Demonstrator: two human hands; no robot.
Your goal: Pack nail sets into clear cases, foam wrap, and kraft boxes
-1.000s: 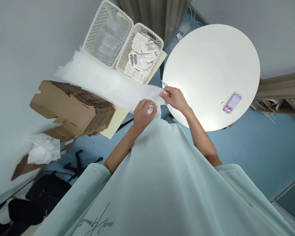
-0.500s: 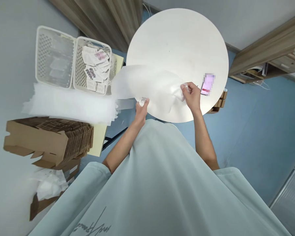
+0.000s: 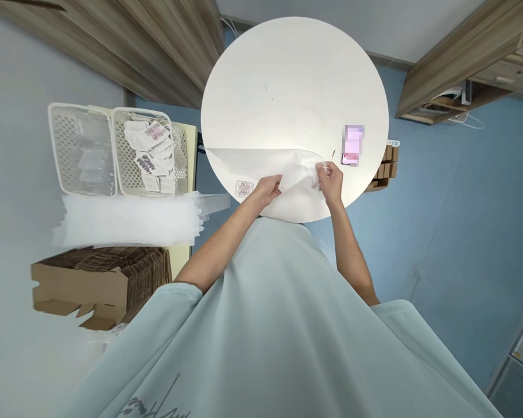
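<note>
A thin, translucent white packing foam sheet (image 3: pixel 261 159) lies across the near part of the round white table, crumpled at its right end. My right hand (image 3: pixel 331 183) pinches the sheet's right end between thumb and fingers. At its near middle, my left hand (image 3: pixel 267 190) has its fingers closed on the sheet's edge; the fingertips are partly hidden. Just left of that hand, a small clear plastic pack (image 3: pixel 244 188) with rows of small pinkish pieces rests on the table near the rim.
Right of my right hand lies a phone (image 3: pixel 354 142) with a blurred screen. To the left stand a white basket of printed cards (image 3: pixel 150 154), a basket of clear packets (image 3: pixel 91 154), stacked white sheets (image 3: pixel 131 220) and folded cardboard boxes (image 3: pixel 82 284). Small brown boxes (image 3: pixel 387 162) show beyond the table's right edge.
My left hand has let go of the clear pack, now on the table, and moved right to the sheet. The sheet has come down flatter onto the table. The view has shifted.
</note>
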